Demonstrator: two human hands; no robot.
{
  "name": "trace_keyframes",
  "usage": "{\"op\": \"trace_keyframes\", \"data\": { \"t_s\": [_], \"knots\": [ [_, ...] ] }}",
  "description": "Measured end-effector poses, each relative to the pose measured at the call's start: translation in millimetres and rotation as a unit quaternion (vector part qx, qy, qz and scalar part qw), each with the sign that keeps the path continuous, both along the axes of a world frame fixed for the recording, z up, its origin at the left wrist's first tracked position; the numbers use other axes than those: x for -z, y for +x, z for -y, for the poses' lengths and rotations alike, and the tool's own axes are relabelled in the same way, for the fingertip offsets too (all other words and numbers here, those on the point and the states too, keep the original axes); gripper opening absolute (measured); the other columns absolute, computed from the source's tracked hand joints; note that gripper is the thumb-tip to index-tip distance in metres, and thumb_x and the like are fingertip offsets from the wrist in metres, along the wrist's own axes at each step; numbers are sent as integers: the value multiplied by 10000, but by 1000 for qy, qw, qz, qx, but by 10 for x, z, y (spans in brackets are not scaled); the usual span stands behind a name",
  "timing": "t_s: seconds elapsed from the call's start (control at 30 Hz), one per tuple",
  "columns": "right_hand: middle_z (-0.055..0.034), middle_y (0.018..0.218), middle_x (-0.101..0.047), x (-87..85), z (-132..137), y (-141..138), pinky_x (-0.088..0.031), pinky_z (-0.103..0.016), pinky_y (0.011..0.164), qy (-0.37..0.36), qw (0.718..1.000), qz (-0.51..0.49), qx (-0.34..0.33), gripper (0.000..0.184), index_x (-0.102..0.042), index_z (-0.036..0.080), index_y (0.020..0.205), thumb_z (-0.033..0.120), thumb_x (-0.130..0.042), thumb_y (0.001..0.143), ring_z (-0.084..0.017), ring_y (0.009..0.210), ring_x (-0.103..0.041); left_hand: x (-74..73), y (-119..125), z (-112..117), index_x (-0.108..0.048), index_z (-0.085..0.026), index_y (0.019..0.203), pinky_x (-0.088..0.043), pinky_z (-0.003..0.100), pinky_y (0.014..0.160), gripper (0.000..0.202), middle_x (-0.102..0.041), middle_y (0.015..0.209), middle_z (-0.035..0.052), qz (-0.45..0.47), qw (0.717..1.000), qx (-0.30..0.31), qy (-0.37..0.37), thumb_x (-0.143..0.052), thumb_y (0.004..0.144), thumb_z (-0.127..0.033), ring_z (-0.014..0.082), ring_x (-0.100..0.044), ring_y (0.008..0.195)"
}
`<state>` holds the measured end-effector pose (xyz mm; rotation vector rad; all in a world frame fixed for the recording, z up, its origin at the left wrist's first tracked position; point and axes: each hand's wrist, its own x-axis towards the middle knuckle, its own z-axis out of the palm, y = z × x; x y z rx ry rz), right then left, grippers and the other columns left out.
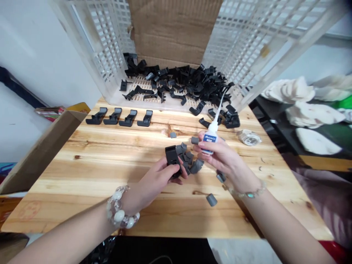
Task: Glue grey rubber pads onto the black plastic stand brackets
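Note:
My left hand (pixel 162 171) grips a black plastic clip-shaped part (pixel 172 157), thumb pressed on its near end. In my right hand (pixel 220 156) is a small glue bottle (pixel 209 142) with a blue label, its long thin nozzle pointing up and away. A small grey pad (pixel 195 140) shows at the right fingertips; whether they hold it I cannot tell. Between the hands lies a heap of curved grey pads (pixel 197 166), partly hidden by the left fingers. Another grey pad (pixel 211 200) sits nearer me on the wooden table (pixel 90 183).
Behind the hands a white plastic crate (pixel 110 97) on its side holds many black parts (pixel 192 79). Several black parts with grey pads (pixel 129 118) stand in a row at left. A roll of tape (pixel 249 137) lies at right, and a cardboard box (pixel 44 146) stands left.

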<state>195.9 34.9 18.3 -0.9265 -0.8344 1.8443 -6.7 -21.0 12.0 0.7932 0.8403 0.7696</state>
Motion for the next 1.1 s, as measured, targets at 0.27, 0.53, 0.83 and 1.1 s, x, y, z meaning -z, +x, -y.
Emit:
{"op": "trace_keyframes", "data": {
  "t_s": [0.27, 0.53, 0.83, 1.1],
  "knots": [
    [12, 721, -565, 21, 299, -171, -405, -109, 439, -79, 983, -151, -65, 251, -546, 188, 844, 91, -708, 679, -72, 610, -555, -35, 9, 38, -519, -155, 1039, -540, 292, 709, 188, -634, 876, 36, 31, 997, -4, 77, -546, 905, -283, 153, -614, 812],
    [-21, 832, -652, 84, 337, -198, -448, -167, 517, -63, 992, -108, -28, 203, -574, 191, 852, 160, -735, 732, -106, 705, -614, 7, -22, -14, -557, -135, 1007, -539, 279, 659, 176, -611, 863, 44, 10, 997, 10, 80, -539, 912, -282, 148, -616, 760],
    [27, 848, -621, 107, 341, -199, -465, -256, 593, 97, 990, 101, 2, 275, -548, 203, 815, 149, -783, 683, -100, 628, -587, 40, -6, -69, -529, -152, 973, -492, 218, 531, 237, -589, 800, 17, -7, 999, 22, 45, -583, 895, -368, 118, -589, 663],
    [22, 733, -633, -10, 420, -240, -485, -294, 660, 143, 960, 240, -22, 268, -537, 204, 817, 145, -759, 680, -138, 680, -581, 144, -27, -34, -476, -186, 1026, -580, 286, 614, 321, -549, 769, -5, -69, 987, 134, 61, -645, 858, -402, 134, -586, 704]
  ]
}}
